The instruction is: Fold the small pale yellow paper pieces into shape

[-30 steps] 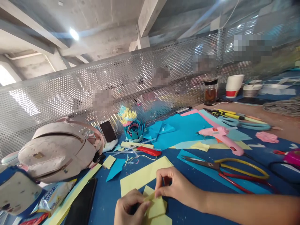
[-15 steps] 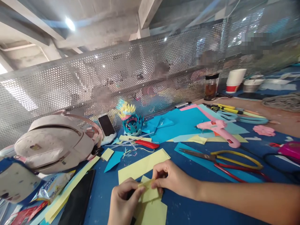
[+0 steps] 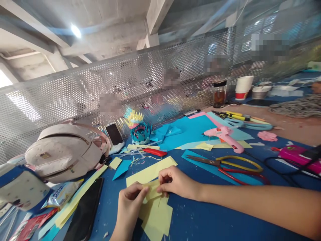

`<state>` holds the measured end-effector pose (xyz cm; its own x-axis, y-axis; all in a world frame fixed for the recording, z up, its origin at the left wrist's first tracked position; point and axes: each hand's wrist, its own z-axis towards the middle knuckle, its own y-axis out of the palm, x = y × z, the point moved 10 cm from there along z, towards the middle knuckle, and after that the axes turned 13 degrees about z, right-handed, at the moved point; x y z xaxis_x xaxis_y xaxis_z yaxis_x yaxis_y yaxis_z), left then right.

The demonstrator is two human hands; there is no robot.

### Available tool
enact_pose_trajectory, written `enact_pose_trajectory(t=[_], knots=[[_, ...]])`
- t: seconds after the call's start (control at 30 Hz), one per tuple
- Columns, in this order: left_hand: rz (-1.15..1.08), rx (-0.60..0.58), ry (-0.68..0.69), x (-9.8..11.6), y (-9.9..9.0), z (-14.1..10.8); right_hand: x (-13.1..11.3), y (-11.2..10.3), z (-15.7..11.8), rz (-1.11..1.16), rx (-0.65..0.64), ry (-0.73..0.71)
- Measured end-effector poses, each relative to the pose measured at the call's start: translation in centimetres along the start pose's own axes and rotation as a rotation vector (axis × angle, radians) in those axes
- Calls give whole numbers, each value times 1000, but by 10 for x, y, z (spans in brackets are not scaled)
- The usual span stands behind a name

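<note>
Between both hands is a small piece of yellow paper (image 3: 152,190), pinched along its upper edge. My left hand (image 3: 131,202) grips its left side with thumb and fingers. On the right side, my right hand (image 3: 175,182) pinches the same piece with curled fingers. Beneath it lie more yellow paper pieces (image 3: 158,219) on the blue table. A long yellow strip (image 3: 147,172) lies flat just beyond the hands. Scissors (image 3: 220,162) with one yellow and one red handle rest to the right, partly on blue paper.
A pink glue gun (image 3: 225,135) lies on blue paper sheets (image 3: 187,129) at the right back. A red cutter (image 3: 154,152) and a paper lotus (image 3: 140,131) are ahead. At left are a backpack (image 3: 64,150), a black phone (image 3: 86,209) and a snack packet (image 3: 62,194).
The view has turned slightly to the right. Both hands keep hold of the yellow paper, which now tilts differently, and the hands have shifted a little.
</note>
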<state>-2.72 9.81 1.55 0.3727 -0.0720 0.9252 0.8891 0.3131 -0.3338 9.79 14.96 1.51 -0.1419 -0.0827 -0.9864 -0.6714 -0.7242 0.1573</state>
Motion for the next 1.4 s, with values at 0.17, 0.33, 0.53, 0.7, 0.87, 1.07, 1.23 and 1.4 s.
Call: enact_pose_trajectory(t=[0.17,0.33,0.53,0.7,0.87,1.07,1.23,1.4], knots=[[-123,-41,-68,-12,2,3,0,7,-2,14,-90,-7],[-191,-2,-70,-13,-1,4,-1,13,-6,-95,-139,-12],[-216,57,-84,-10,-4,3,-2,11,-5,-225,-111,-39],[-185,40,-109,-16,-4,3,-6,14,-6,-245,-141,-58],[-157,-55,-92,-12,7,1,-12,18,-11,-440,-170,-113],[-125,-147,-62,-2,19,-4,-18,26,-16,-577,-228,-221],[-108,-146,-81,-5,18,-4,-21,29,-19,-617,-236,-239],[-131,-170,-91,-8,21,-3,-30,31,-24,-710,-216,-350]])
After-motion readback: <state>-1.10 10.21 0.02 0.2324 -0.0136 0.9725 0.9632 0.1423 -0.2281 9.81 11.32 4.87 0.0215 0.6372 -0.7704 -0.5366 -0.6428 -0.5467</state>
